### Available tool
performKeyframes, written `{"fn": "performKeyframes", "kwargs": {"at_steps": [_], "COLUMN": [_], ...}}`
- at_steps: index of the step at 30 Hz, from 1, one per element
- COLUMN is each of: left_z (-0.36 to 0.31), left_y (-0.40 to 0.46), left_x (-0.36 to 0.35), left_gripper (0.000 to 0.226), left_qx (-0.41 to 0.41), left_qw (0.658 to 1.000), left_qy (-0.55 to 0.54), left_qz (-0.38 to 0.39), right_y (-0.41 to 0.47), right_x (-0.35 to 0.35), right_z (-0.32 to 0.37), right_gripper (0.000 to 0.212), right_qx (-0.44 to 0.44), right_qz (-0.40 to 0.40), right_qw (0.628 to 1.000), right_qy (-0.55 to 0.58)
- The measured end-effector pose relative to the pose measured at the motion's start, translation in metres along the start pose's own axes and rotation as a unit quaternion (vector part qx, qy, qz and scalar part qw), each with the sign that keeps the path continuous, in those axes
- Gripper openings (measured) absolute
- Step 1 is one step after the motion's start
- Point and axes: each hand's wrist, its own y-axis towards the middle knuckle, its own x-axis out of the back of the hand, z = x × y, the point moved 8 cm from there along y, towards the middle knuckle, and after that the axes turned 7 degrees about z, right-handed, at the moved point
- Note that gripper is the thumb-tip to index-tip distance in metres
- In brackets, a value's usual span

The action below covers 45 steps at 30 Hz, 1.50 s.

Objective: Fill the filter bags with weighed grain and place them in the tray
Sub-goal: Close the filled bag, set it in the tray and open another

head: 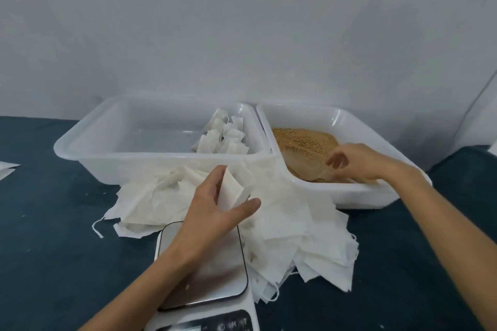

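Observation:
My left hand (215, 207) holds an empty white filter bag (231, 191) between thumb and fingers, above a loose pile of empty bags (290, 226). My right hand (355, 161) reaches into the right tub (349, 193), fingers curled over the brown grain (298, 140); whether it holds anything is hidden. The left tray (88, 142) holds several filled, tied bags (223, 137) in its right end. A kitchen scale (212, 279) with a steel plate sits under my left forearm.
Both white plastic tubs stand side by side against a pale wall on a dark blue cloth (53, 250). A white paper corner (6, 169) lies at the far left edge. A loose string (96, 228) trails from the bag pile.

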Motion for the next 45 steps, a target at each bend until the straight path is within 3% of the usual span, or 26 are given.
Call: {"fn": "performKeyframes", "kwargs": {"at_steps": [4, 9, 16, 18, 22, 28, 41, 45], "left_z": [0.001, 0.006, 0.007, 0.007, 0.007, 0.006, 0.002, 0.004], "left_y": [0.001, 0.003, 0.005, 0.004, 0.004, 0.004, 0.001, -0.009], "left_x": [0.004, 0.006, 0.009, 0.009, 0.006, 0.010, 0.009, 0.013], "left_gripper": [0.027, 0.032, 0.032, 0.031, 0.032, 0.035, 0.034, 0.030], "left_qx": [-0.003, 0.018, 0.016, 0.018, 0.024, 0.029, 0.023, 0.024], "left_qw": [1.000, 1.000, 0.999, 0.999, 0.999, 0.999, 0.999, 1.000], "left_qy": [0.003, 0.016, 0.008, 0.014, 0.018, 0.011, -0.006, -0.005], "left_qz": [-0.004, -0.016, -0.028, -0.027, -0.017, -0.029, -0.025, -0.013], "right_y": [0.012, 0.013, 0.001, 0.005, 0.020, 0.020, 0.009, -0.013], "right_x": [-0.014, -0.002, 0.025, 0.021, 0.005, 0.005, 0.010, 0.017], "right_z": [0.001, -0.012, -0.036, -0.029, -0.016, -0.039, -0.027, 0.006], "right_gripper": [0.025, 0.032, 0.019, 0.020, 0.028, 0.025, 0.017, 0.018], "right_qx": [0.000, -0.019, -0.093, -0.066, 0.012, 0.014, 0.038, 0.093], "right_qz": [-0.014, -0.086, -0.227, -0.214, -0.143, -0.144, -0.147, -0.165], "right_qw": [1.000, 0.995, 0.961, 0.966, 0.990, 0.976, 0.975, 0.962], "right_qy": [-0.014, 0.036, -0.124, -0.131, -0.007, 0.161, 0.160, 0.197]}}
